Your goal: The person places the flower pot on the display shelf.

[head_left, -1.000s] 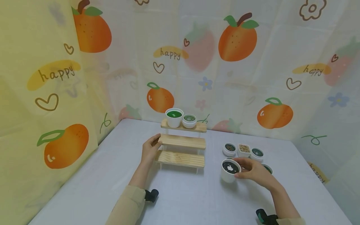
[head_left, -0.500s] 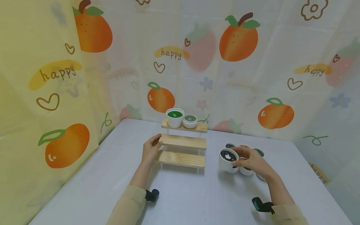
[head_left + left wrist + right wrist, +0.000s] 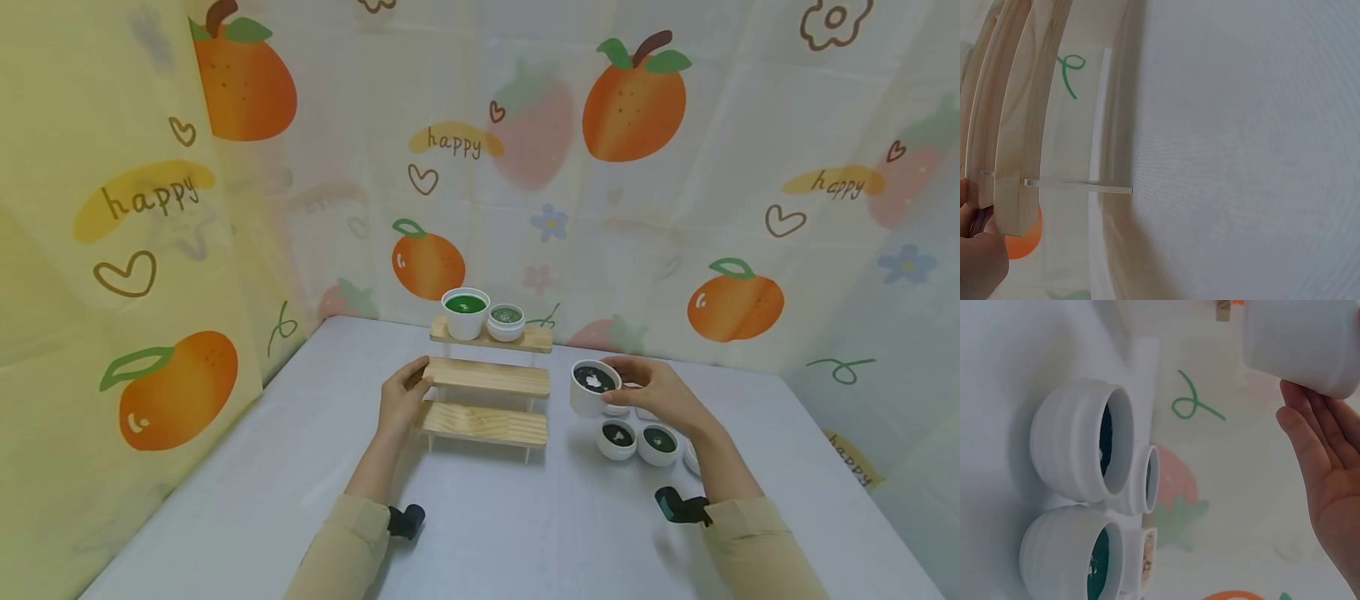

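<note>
My right hand [image 3: 660, 396] grips the side of a white cup [image 3: 587, 402] with dark contents and a white patch on top. It is raised above the table, right of a three-step wooden stand [image 3: 487, 377]. In the right wrist view, the fingers [image 3: 1310, 447] are at the cup's lower wall. My left hand [image 3: 400, 402] pinches the left end of the stand's middle board; the left wrist view catches its thumb [image 3: 984, 256] beside the boards. On the top board sit a larger white cup [image 3: 465, 321] with green contents and a small white pot [image 3: 506, 325].
Beneath the right hand, small white pots stand on the table: one with dark contents [image 3: 617, 442], one with green contents [image 3: 659, 446]. Others behind are partly hidden by that hand, including a square dish [image 3: 1148, 556]. A fruit-print cloth [image 3: 480, 208] hangs behind the table.
My right hand has lifted the white cup and carried it away from me and slightly left, uncovering the front small pots. The left hand has stayed on the stand.
</note>
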`<move>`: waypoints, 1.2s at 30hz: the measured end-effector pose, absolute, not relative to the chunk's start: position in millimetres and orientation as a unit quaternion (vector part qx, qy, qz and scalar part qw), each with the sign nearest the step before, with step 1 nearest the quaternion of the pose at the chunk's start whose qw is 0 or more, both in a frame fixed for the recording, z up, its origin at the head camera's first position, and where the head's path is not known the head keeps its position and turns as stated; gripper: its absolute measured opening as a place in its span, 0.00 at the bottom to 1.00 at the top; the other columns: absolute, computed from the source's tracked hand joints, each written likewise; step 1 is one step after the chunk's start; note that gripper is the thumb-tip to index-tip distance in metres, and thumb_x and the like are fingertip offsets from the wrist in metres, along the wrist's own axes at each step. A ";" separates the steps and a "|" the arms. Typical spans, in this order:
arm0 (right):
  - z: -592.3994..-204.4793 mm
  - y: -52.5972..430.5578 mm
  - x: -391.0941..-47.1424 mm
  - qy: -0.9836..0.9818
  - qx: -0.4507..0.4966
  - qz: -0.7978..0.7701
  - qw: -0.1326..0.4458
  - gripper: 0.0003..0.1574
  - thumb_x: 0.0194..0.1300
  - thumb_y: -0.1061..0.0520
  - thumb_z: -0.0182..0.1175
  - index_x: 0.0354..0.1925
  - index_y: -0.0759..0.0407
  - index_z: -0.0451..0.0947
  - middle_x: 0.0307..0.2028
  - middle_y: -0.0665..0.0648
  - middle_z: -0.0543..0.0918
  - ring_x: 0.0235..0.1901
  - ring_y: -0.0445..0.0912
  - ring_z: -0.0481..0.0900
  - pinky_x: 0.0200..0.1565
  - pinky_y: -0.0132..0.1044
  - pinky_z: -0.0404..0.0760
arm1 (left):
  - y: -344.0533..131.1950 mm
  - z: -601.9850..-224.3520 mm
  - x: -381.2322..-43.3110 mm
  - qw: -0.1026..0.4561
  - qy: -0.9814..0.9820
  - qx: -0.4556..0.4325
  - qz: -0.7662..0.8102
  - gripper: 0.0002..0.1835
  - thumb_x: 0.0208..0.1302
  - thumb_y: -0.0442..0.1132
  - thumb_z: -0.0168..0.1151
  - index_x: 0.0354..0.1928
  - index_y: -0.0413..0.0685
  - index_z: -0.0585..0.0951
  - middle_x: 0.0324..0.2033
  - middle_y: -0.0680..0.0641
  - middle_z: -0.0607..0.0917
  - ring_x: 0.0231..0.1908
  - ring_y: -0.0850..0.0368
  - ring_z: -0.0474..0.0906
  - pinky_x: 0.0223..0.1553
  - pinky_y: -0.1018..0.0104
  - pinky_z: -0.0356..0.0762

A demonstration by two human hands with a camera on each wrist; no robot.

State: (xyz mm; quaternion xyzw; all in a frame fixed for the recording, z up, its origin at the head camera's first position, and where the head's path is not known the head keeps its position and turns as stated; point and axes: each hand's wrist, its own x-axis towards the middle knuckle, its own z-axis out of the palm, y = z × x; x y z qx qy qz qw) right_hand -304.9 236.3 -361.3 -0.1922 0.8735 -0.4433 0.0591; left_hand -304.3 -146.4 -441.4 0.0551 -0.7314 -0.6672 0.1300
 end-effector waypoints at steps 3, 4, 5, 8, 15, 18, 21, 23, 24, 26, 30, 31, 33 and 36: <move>-357.6 231.8 -306.3 0.875 -0.189 -0.443 0.058 0.40 0.61 0.48 0.69 0.67 0.60 0.69 0.64 0.63 0.77 0.62 0.57 0.75 0.54 0.31 0.81 | -146.5 -441.6 -304.4 0.129 -0.729 0.055 -0.670 0.23 0.69 0.29 0.56 0.66 0.37 0.73 0.67 0.35 0.74 0.67 0.42 0.72 0.69 0.54 0.74; -356.9 230.5 -306.9 0.876 -0.187 -0.441 0.056 0.41 0.61 0.47 0.69 0.67 0.60 0.68 0.64 0.63 0.77 0.62 0.57 0.74 0.55 0.34 0.81 | -146.6 -441.7 -304.2 0.128 -0.729 0.055 -0.670 0.23 0.70 0.30 0.56 0.66 0.37 0.73 0.67 0.35 0.74 0.67 0.42 0.72 0.69 0.54 0.74; -356.4 229.4 -307.4 0.878 -0.183 -0.438 0.056 0.41 0.61 0.47 0.69 0.67 0.59 0.68 0.64 0.63 0.76 0.62 0.57 0.74 0.56 0.37 0.81 | -146.7 -441.7 -304.0 0.127 -0.729 0.056 -0.670 0.23 0.70 0.30 0.56 0.66 0.38 0.73 0.67 0.36 0.74 0.67 0.42 0.72 0.69 0.55 0.74; -355.2 226.0 -309.8 0.882 -0.171 -0.434 0.057 0.41 0.60 0.44 0.69 0.68 0.54 0.68 0.66 0.60 0.75 0.63 0.57 0.73 0.60 0.46 0.80 | -146.8 -441.3 -303.7 0.126 -0.729 0.058 -0.671 0.23 0.70 0.30 0.56 0.66 0.38 0.73 0.67 0.36 0.74 0.68 0.42 0.72 0.69 0.55 0.73; -351.2 220.8 -318.6 0.877 -0.171 -0.447 0.047 0.40 0.61 0.45 0.69 0.67 0.54 0.70 0.64 0.60 0.77 0.61 0.55 0.74 0.60 0.45 0.79 | -146.9 -440.1 -302.3 0.121 -0.726 0.057 -0.674 0.23 0.70 0.30 0.55 0.66 0.38 0.72 0.67 0.36 0.73 0.68 0.41 0.71 0.70 0.54 0.72; -348.6 218.6 -321.6 0.876 -0.168 -0.450 0.043 0.39 0.60 0.45 0.69 0.66 0.53 0.71 0.62 0.60 0.79 0.59 0.54 0.75 0.59 0.42 0.79 | -146.9 -440.1 -302.4 0.119 -0.726 0.055 -0.676 0.23 0.70 0.30 0.55 0.67 0.38 0.72 0.67 0.35 0.73 0.69 0.41 0.70 0.71 0.54 0.72; -347.1 216.9 -324.2 0.874 -0.172 -0.453 0.036 0.37 0.60 0.45 0.69 0.64 0.53 0.73 0.60 0.60 0.80 0.56 0.52 0.76 0.57 0.39 0.78 | -146.7 -440.2 -302.3 0.119 -0.727 0.053 -0.674 0.23 0.70 0.30 0.55 0.67 0.38 0.72 0.67 0.35 0.73 0.69 0.41 0.70 0.71 0.53 0.72; -347.0 215.2 -326.0 0.872 -0.177 -0.456 0.028 0.35 0.60 0.46 0.70 0.63 0.53 0.74 0.58 0.59 0.81 0.53 0.50 0.76 0.55 0.37 0.78 | -146.5 -440.0 -302.0 0.120 -0.728 0.053 -0.673 0.23 0.70 0.30 0.55 0.66 0.38 0.72 0.67 0.35 0.73 0.69 0.41 0.70 0.71 0.53 0.72; -347.2 214.3 -327.1 0.870 -0.179 -0.458 0.022 0.35 0.60 0.46 0.70 0.63 0.53 0.74 0.58 0.59 0.81 0.52 0.49 0.76 0.54 0.36 0.78 | -146.4 -439.9 -301.9 0.120 -0.728 0.054 -0.673 0.23 0.70 0.30 0.55 0.66 0.38 0.72 0.67 0.35 0.73 0.68 0.41 0.70 0.71 0.53 0.72; -347.5 212.3 -329.0 0.868 -0.182 -0.462 0.012 0.34 0.60 0.46 0.70 0.62 0.52 0.75 0.57 0.59 0.82 0.51 0.48 0.76 0.53 0.35 0.77 | -146.3 -439.9 -302.0 0.121 -0.728 0.055 -0.672 0.23 0.70 0.30 0.55 0.66 0.38 0.72 0.67 0.35 0.73 0.68 0.41 0.71 0.71 0.53 0.72; -346.7 207.8 -332.8 0.863 -0.181 -0.472 0.001 0.33 0.61 0.46 0.70 0.62 0.50 0.75 0.56 0.58 0.82 0.48 0.46 0.77 0.52 0.35 0.79 | -146.4 -440.0 -302.7 0.122 -0.728 0.057 -0.672 0.23 0.70 0.30 0.56 0.66 0.38 0.72 0.67 0.36 0.74 0.68 0.42 0.71 0.70 0.54 0.72; -346.0 206.6 -333.7 0.861 -0.179 -0.477 0.002 0.33 0.61 0.47 0.70 0.62 0.50 0.75 0.56 0.58 0.82 0.48 0.46 0.78 0.52 0.35 0.80 | -146.4 -440.1 -302.8 0.122 -0.728 0.058 -0.672 0.23 0.70 0.30 0.56 0.66 0.38 0.73 0.67 0.36 0.74 0.68 0.42 0.71 0.70 0.54 0.72; -344.1 204.0 -335.2 0.860 -0.171 -0.481 0.003 0.34 0.61 0.46 0.70 0.63 0.50 0.74 0.57 0.59 0.82 0.49 0.45 0.79 0.54 0.37 0.81 | -146.3 -440.1 -302.8 0.121 -0.728 0.059 -0.672 0.23 0.70 0.30 0.56 0.66 0.38 0.73 0.67 0.36 0.73 0.69 0.42 0.70 0.71 0.54 0.72; -340.6 200.7 -338.1 0.857 -0.163 -0.489 0.007 0.36 0.61 0.47 0.69 0.65 0.52 0.72 0.59 0.60 0.80 0.51 0.46 0.79 0.58 0.42 0.81 | -146.3 -440.1 -302.8 0.119 -0.729 0.060 -0.672 0.23 0.70 0.30 0.55 0.66 0.38 0.72 0.68 0.36 0.73 0.69 0.42 0.70 0.71 0.54 0.72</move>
